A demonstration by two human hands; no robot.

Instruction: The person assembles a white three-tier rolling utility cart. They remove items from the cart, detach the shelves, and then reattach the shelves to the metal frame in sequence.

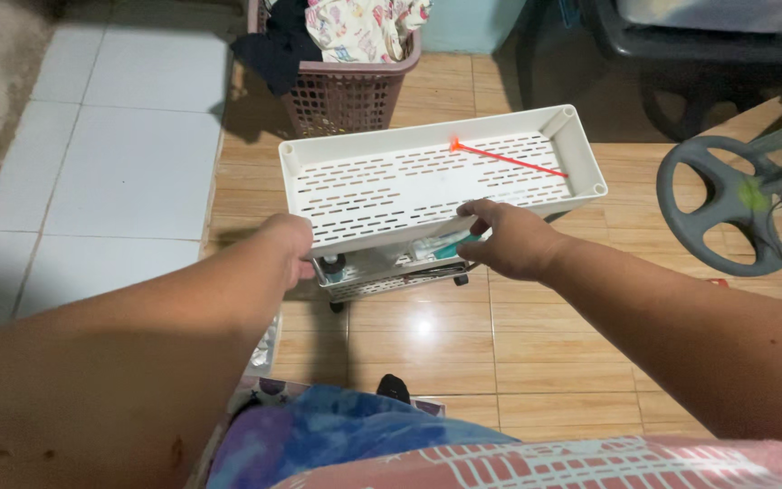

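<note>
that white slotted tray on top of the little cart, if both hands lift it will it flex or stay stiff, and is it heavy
The white slotted tray looks like thin moulded plastic full of slots, so probably light, with slight flex. The left hand and right hand hold its near edge, so the far end may dip. The thin red stick lying loose on it would likely slide or roll if it tilts.

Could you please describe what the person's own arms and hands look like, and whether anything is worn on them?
Both forearms are bare: no sleeves, gloves, watch or bracelets show. The left hand and the right hand show no rings on the parts in view. The arms are broad and rounded.
</note>
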